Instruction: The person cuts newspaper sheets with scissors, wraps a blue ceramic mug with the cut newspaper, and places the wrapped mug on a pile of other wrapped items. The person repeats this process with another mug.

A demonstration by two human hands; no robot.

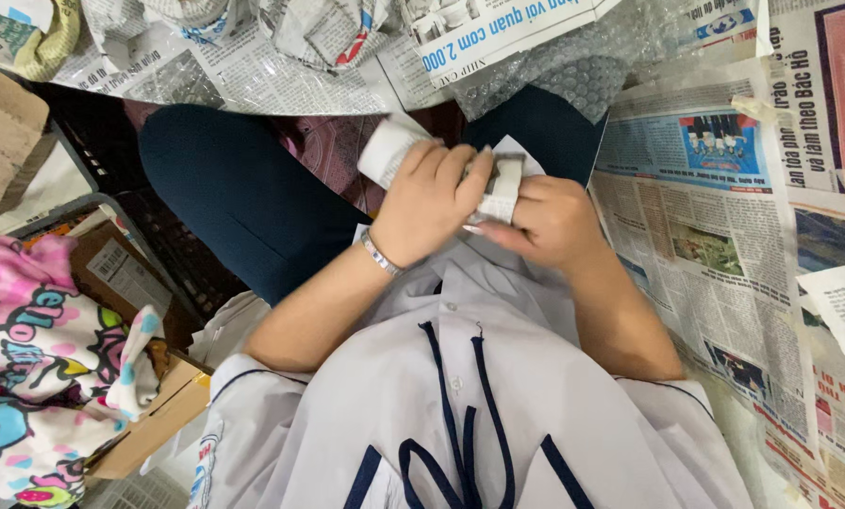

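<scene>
Over the lap, both hands close on one small bundle (494, 185) wrapped in newspaper: the left hand (429, 200) curls over its pale rolled end, the right hand (552, 222) pinches the folded side, so most of it is hidden. The left wrist wears one silver bracelet (381, 254). Loose newspaper sheets (715, 236) cover the floor at the right and top edges, with bubble wrap (573, 71) between them. At the left edge, one brown cardboard box (149, 415), partly under a colourful cartoon cloth (36, 358), bears a white barcode label (125, 273).
</scene>
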